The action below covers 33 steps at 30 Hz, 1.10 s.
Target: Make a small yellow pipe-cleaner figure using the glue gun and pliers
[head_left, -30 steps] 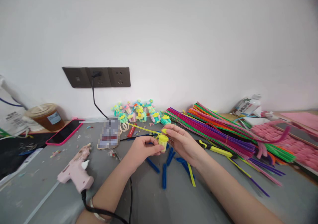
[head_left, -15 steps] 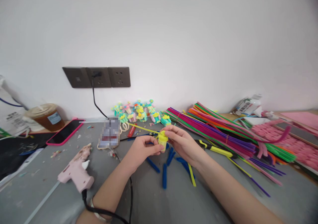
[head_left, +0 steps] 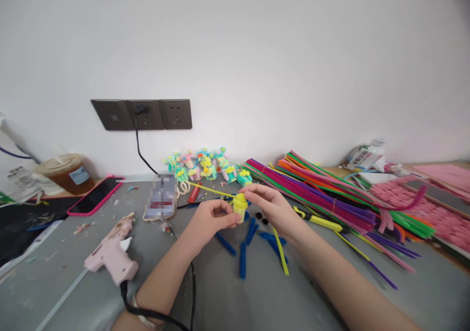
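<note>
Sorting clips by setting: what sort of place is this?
Likely a craft worktable: pipe cleaner bundles, a pink glue gun, finished figures by the wall, a yellow piece between left hand and right hand.

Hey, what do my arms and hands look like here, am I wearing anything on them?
The left forearm and right forearm are bare, with no sleeves in view. The left grip and right grip are bare hands: no gloves, no rings that show. A thin pale band circles the left wrist.
</note>
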Each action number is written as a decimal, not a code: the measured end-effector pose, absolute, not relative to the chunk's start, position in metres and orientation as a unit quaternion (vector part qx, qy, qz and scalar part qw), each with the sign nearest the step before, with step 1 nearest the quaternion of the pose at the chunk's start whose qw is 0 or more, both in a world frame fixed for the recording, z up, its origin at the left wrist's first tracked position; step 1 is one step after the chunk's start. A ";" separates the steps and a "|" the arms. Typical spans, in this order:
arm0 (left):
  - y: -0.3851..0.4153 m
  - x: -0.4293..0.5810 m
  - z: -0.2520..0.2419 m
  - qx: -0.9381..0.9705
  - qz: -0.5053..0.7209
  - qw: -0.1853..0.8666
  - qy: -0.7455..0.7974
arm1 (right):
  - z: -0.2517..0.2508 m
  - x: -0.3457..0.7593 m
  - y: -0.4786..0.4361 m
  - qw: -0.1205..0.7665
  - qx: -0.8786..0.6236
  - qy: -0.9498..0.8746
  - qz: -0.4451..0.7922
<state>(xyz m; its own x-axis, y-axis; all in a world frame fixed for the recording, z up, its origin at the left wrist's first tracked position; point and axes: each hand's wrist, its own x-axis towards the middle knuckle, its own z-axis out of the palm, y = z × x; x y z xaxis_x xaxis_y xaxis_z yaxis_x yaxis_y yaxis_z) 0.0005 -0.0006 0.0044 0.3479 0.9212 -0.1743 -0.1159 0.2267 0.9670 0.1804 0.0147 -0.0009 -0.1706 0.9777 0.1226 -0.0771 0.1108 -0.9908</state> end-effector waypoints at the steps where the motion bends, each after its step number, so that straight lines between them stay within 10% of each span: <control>1: -0.001 0.000 0.004 0.487 0.390 0.661 0.416 | 0.000 0.181 0.015 0.491 -0.409 -0.568 0.519; 33: 0.001 -0.003 -0.001 0.502 0.393 0.656 0.404 | 0.013 0.193 0.015 0.428 -0.425 -0.629 0.491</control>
